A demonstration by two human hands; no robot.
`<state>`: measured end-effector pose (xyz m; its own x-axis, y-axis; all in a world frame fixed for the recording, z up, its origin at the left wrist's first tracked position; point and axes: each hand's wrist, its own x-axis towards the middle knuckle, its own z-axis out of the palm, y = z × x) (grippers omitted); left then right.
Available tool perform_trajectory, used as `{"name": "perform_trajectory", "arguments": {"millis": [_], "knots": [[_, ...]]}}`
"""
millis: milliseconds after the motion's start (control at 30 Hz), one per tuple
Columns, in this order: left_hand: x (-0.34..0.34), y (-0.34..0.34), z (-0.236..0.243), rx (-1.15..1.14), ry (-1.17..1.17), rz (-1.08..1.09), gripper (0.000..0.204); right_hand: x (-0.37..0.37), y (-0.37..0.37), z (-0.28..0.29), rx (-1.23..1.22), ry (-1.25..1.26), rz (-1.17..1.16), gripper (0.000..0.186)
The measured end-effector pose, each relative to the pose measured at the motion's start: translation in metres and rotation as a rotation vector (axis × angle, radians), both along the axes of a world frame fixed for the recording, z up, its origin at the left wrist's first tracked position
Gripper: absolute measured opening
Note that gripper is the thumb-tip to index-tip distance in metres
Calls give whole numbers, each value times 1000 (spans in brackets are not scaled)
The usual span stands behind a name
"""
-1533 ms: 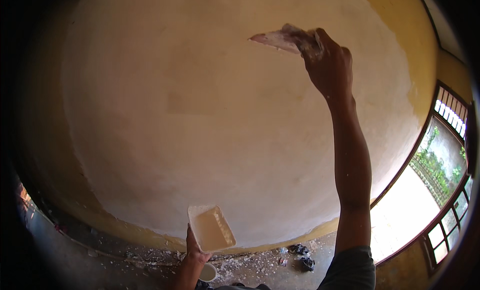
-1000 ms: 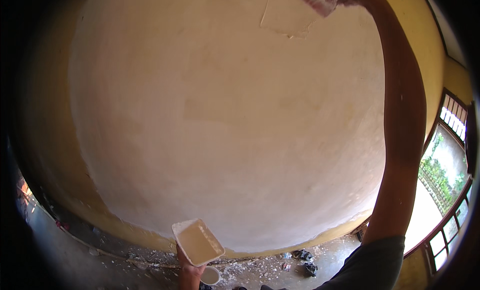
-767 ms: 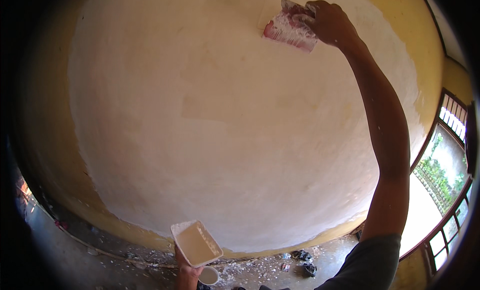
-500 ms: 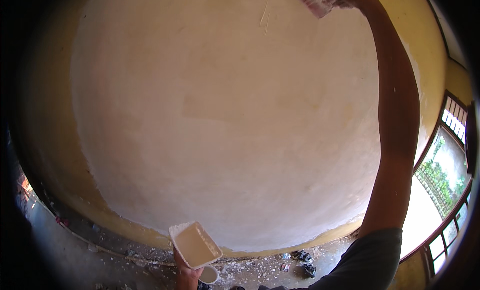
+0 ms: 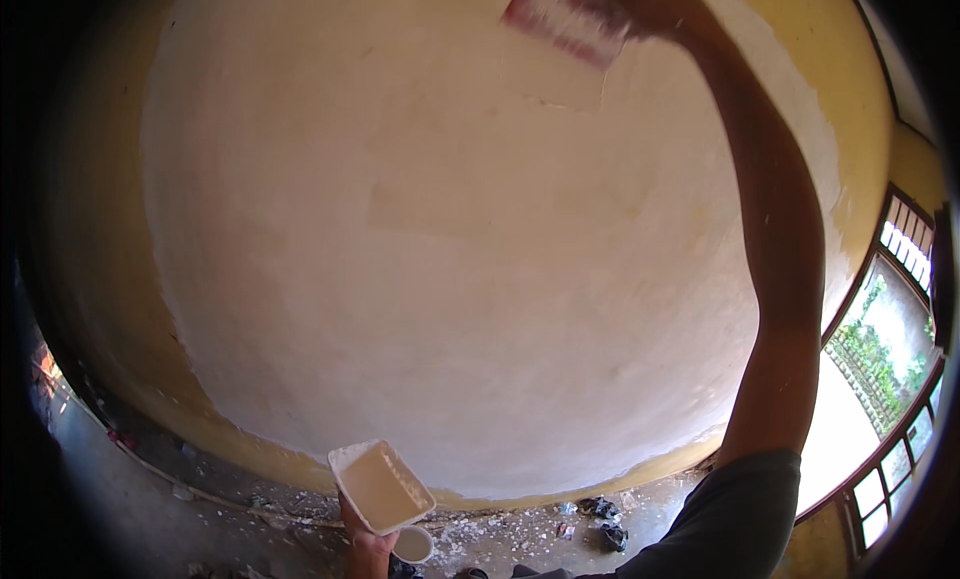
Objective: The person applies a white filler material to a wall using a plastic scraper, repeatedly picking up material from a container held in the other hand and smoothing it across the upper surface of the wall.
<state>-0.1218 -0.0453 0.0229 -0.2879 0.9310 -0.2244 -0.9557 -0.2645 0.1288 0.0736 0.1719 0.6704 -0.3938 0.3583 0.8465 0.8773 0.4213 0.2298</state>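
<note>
My right hand point(image 5: 640, 7) reaches up to the top of the wall, closed around a reddish spreader point(image 5: 562, 24) smeared with pale filler. The blade lies at the wall surface, with a thin ridge of filler just below it. Low in the view, my left hand point(image 5: 368, 551) supports a white rectangular tub point(image 5: 349, 489) from beneath. Cream-coloured filler point(image 5: 380, 491) covers the tub's bottom, and white residue clings to its inner side. Most of the wall point(image 5: 450, 299) in front of me wears a whitish coat with beige patches.
Yellow paint point(image 5: 855, 89) borders the coated area. On the floor, a round white container point(image 5: 414, 545) stands just beside my left hand. White flakes and crumpled black plastic point(image 5: 612, 537) lie along the wall's foot. A window with a dark frame point(image 5: 897, 474) is at the right.
My right hand has moved left and slightly down with the spreader, bringing more of it into view. The tub in my left hand has shifted slightly left.
</note>
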Motion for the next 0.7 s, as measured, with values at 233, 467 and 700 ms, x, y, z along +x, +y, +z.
{"name": "perform_trajectory", "arguments": {"millis": [233,467,700], "knots": [[-1,-1,6,-28,-8,-20,49,-46,23,-30,147,-49,-136,46],[-3,-1,-20,30,-8,9,50,3,-41,-56,-223,-166,18,48],[3,1,-11,4,-13,-4,51,63,23,-4,373,-306,-204,38]]}}
